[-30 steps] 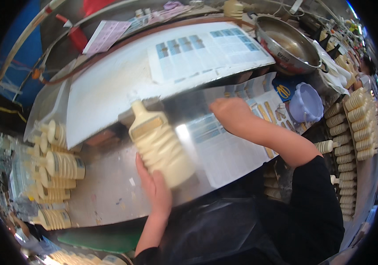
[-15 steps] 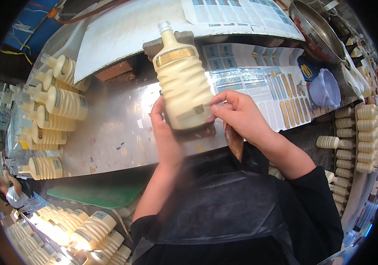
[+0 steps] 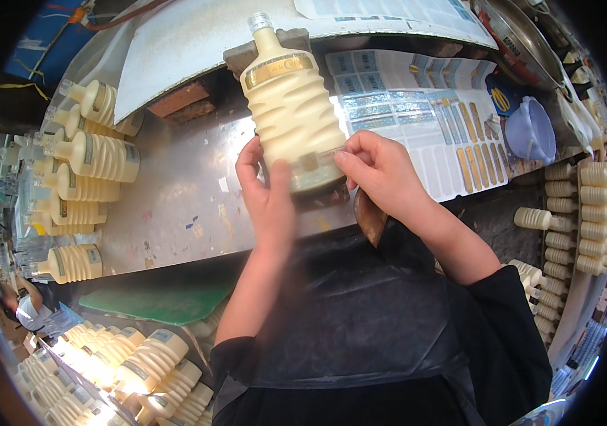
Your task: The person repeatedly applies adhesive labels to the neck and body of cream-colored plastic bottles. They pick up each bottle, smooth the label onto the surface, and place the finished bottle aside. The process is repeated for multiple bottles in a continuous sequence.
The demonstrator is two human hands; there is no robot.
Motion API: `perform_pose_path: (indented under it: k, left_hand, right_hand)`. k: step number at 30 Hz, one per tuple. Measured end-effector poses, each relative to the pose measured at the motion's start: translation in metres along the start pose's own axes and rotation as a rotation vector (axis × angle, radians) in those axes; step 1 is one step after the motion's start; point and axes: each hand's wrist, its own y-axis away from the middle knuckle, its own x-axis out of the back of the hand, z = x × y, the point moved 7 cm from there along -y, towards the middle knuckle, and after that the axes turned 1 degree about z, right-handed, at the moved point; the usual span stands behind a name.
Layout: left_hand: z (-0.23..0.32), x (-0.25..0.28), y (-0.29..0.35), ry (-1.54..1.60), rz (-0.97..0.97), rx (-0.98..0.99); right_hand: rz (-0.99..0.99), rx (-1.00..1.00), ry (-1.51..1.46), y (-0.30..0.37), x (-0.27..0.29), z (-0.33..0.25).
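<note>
A cream bottle (image 3: 295,117) with a wavy, ridged body and clear threaded neck lies on its back before me, neck pointing away. Across its shoulder runs a gold label (image 3: 277,69). A see-through label strip with a darker square (image 3: 309,162) spans the smooth band near its base. My left hand (image 3: 266,202) grips the bottle's lower left side, its blurred thumb over the front by the strip. At the strip's right end, my right hand (image 3: 381,170) pinches with thumb and forefinger. A brown pointed wooden piece (image 3: 369,219) sticks out below the right palm.
Label sheets (image 3: 417,121) with gold and blue strips lie right of the bottle, beside a lilac bucket (image 3: 529,131). Similar bottles (image 3: 97,157) stack at the table's left; more stand lower left and right. A brick (image 3: 179,101) supports a white board (image 3: 197,50).
The strip's right end, held off at an angle before, now lies across the bottle's lower band. My left thumb has come onto the front. The view has shifted slightly.
</note>
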Motion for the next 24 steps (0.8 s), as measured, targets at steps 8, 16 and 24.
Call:
perform_pose_path:
  k: [8,16,24]
  left_hand:
    - [0.001,-0.002,0.001,-0.058,-0.022,-0.075]
    - [0.005,-0.004,0.004,0.145,-0.058,-0.007]
    - [-0.001,-0.009,0.005,0.016,-0.079,-0.083]
  right_hand:
    - [0.052,0.045,0.037,-0.001,0.001,0.008]
    - [-0.013,-0.126,-0.105,-0.011,0.024,0.039]
    - [-0.146,-0.079,-0.108,-0.011,-0.007,0.037]
